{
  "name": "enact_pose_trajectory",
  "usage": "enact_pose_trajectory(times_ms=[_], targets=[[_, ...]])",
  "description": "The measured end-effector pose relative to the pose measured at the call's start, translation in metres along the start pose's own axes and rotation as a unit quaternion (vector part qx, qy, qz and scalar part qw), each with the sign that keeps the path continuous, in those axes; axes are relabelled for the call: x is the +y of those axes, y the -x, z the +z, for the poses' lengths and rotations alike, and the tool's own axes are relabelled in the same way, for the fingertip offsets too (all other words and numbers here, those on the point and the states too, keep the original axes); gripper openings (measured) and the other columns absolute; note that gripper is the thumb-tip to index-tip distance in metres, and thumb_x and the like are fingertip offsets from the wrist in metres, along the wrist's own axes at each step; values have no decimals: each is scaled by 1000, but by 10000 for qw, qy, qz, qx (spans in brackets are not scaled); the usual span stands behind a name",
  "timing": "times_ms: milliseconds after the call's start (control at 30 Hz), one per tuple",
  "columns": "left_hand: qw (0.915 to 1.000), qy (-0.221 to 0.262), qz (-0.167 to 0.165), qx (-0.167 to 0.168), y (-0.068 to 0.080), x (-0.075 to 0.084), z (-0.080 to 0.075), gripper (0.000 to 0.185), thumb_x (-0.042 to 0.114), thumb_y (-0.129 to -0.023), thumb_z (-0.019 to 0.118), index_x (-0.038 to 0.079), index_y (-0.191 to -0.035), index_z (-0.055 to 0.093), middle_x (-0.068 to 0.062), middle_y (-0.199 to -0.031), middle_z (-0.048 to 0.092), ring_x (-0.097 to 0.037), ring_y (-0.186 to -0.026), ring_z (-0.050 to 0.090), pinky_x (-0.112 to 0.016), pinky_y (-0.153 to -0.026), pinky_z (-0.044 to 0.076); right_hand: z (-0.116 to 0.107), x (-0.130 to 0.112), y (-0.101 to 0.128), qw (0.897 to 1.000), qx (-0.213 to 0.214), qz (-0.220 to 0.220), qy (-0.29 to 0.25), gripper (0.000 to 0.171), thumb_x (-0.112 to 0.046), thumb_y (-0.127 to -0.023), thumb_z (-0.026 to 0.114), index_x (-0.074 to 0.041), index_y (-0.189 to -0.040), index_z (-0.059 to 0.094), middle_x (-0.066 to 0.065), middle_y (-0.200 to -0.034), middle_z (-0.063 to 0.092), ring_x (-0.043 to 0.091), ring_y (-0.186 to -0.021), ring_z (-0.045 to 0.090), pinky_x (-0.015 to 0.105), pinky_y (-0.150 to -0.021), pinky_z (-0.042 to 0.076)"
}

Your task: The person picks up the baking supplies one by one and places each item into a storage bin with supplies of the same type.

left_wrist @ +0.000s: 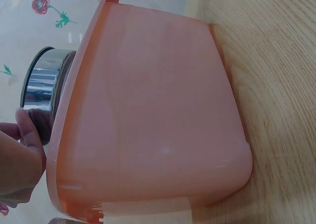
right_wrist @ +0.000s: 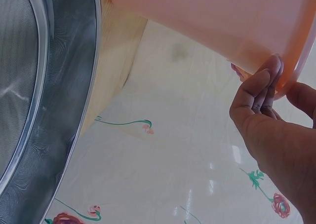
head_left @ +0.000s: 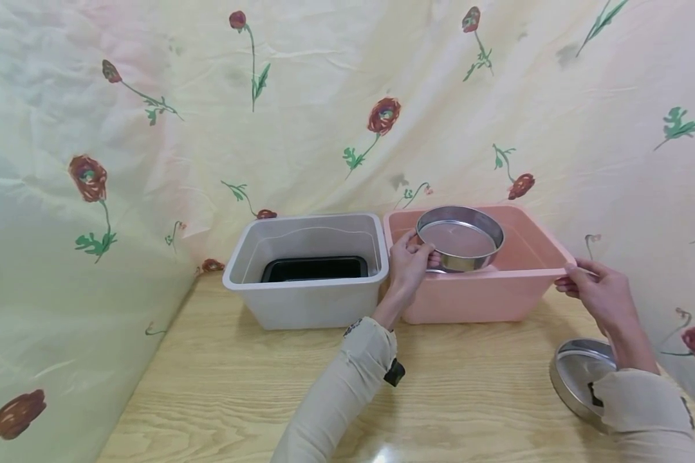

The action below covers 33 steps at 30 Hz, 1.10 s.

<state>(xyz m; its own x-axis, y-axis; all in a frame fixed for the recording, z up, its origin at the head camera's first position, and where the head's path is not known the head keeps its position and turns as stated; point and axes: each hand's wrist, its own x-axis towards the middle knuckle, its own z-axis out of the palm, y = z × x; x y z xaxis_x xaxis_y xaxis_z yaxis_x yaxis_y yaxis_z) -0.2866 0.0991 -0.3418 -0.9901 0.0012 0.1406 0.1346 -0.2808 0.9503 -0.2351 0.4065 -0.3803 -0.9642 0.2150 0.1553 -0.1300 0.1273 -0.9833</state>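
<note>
A round steel sieve point(head_left: 460, 238) hangs tilted over the pink plastic tub point(head_left: 527, 257), and my left hand point(head_left: 410, 257) grips its near rim. In the left wrist view the sieve point(left_wrist: 42, 88) shows above the tub's outer wall point(left_wrist: 153, 110), with my left hand point(left_wrist: 22, 150) curled on it. My right hand point(head_left: 587, 283) pinches the tub's right rim; the right wrist view shows its fingers point(right_wrist: 259, 93) curled under the pink rim point(right_wrist: 296, 61). A second steel sieve point(head_left: 579, 376) lies on the table by my right forearm, filling the left of the right wrist view point(right_wrist: 44, 105).
A grey plastic tub point(head_left: 307, 270) stands left of the pink one, touching it, with a black tray point(head_left: 315, 268) inside. Both sit on a wooden table point(head_left: 255, 392). A flowered cloth point(head_left: 150, 128) hangs close behind and along both sides.
</note>
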Motion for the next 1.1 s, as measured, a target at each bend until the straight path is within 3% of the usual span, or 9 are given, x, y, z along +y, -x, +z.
enact_pose_trajectory(times_ms=[100, 233, 333, 567, 833, 1100], targets=[[10000, -38, 5, -19, -2, 0, 2, 44, -7, -88, 57, -1, -131, 52, -9, -70, 65, -14, -57, 62, -31, -63, 59, 2, -6, 3, 9993, 37, 93, 361, 61, -20, -98, 54, 18, -137, 28, -8, -75, 68, 6, -66, 66, 17, -61, 55], [9996, 100, -99, -235, -5, 0, 1, 43, -7, -89, 55, 1, -131, 53, -19, -80, 68, -27, -69, 69, -29, -63, 58, 5, -6, 2, 9971, 30, 148, 745, 66, -23, -99, 51, 21, -139, 21, -11, -75, 67, 5, -66, 65, 16, -61, 55], [9982, 266, -292, -443, -5, 1, -2, 45, -6, -90, 53, 1, -134, 50, -23, -89, 69, -32, -77, 69, -29, -64, 58, 5, -6, 2, 9977, 34, 120, 667, 66, -21, -98, 52, 21, -138, 21, -11, -75, 67, 5, -66, 65, 16, -61, 55], [9968, 197, -478, -613, -2, 2, -9, 43, 1, -92, 52, 6, -135, 50, -16, -92, 70, -22, -75, 70, -28, -66, 58, 4, -5, 2, 9981, 1, 39, 609, 66, -20, -98, 52, 22, -138, 20, -11, -74, 67, 4, -65, 65, 16, -60, 54], [9946, 322, -265, -946, 2, 4, -13, 35, 2, -94, 50, 7, -129, 54, -18, -90, 70, -34, -81, 69, -34, -71, 58, 3, -4, 3, 9993, -21, -67, 365, 62, -20, -98, 54, 21, -136, 26, -8, -74, 68, 5, -65, 66, 16, -60, 55], [9944, 315, -106, -1001, 3, 4, -13, 35, 0, -93, 50, 2, -128, 53, -21, -89, 70, -42, -87, 65, -33, -68, 59, 4, -5, 3, 9999, -75, -65, -65, 54, -15, -97, 54, 18, -133, 30, -5, -74, 69, 7, -64, 66, 16, -60, 55]])
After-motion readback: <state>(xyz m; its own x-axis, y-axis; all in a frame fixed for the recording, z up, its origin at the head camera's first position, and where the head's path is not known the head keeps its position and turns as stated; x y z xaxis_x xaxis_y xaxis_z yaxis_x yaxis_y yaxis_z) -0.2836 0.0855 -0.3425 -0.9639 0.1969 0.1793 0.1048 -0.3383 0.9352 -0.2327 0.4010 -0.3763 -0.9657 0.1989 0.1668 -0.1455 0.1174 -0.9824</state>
